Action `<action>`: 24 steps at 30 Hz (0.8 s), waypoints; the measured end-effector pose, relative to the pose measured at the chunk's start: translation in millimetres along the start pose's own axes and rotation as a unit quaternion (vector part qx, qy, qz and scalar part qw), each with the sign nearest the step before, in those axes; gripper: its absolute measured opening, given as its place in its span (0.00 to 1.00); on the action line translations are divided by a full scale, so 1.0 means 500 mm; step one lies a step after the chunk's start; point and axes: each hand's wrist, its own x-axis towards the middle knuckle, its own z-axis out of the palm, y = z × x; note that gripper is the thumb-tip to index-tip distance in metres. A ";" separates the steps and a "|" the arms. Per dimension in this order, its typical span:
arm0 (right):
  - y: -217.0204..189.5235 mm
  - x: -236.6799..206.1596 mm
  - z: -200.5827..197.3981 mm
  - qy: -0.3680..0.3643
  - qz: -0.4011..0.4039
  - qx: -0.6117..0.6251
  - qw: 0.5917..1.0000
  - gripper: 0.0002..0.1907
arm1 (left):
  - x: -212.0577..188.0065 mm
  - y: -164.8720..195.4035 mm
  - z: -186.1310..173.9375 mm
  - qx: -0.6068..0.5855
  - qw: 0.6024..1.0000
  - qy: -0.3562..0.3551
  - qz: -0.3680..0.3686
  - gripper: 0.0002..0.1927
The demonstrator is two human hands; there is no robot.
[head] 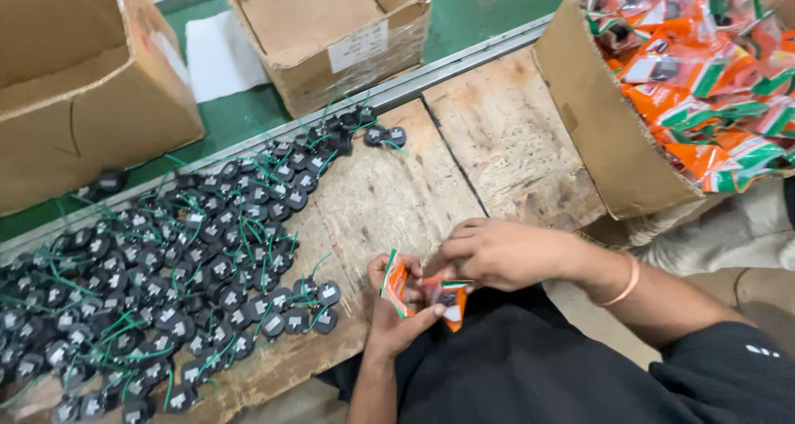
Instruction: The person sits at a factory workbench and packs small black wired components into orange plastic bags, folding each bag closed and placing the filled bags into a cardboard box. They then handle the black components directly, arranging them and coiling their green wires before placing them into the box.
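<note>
My left hand (396, 315) grips a small orange, green and white packet (398, 281) at the near edge of the wooden bench (497, 134). My right hand (495, 252) pinches the other end of that packet, where a small black part (450, 298) shows inside the opening. A pink band sits on my right wrist. Just left of my hands spreads a large heap of small black round parts with green wires (166, 267).
A cardboard box (613, 134) full of orange packets (704, 68) stands at the right. An open cardboard box (331, 35) and another big box (83, 84) rest on the green belt (248, 118) behind a metal rail. A white sheet (217, 55) lies between them.
</note>
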 end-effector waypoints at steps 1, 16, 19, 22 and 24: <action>-0.001 -0.026 -0.052 -0.009 -0.034 -0.004 0.999 0.08 | 0.004 0.003 0.000 -0.020 0.999 -0.015 0.028 0.46; 0.294 -0.415 -0.383 0.159 0.393 -0.534 0.732 0.16 | 0.025 0.013 0.022 0.071 0.994 0.036 0.068 0.38; 0.210 -0.381 -0.313 0.255 0.333 -0.517 0.747 0.14 | 0.029 0.017 0.026 0.099 0.989 0.064 0.086 0.37; 0.094 -0.271 -0.183 0.327 0.249 -0.366 0.835 0.15 | 0.027 0.020 0.033 0.110 0.985 0.068 0.117 0.35; 0.030 -0.172 -0.074 0.279 0.148 0.034 0.948 0.16 | 0.023 0.022 0.037 0.190 0.971 -0.003 0.141 0.37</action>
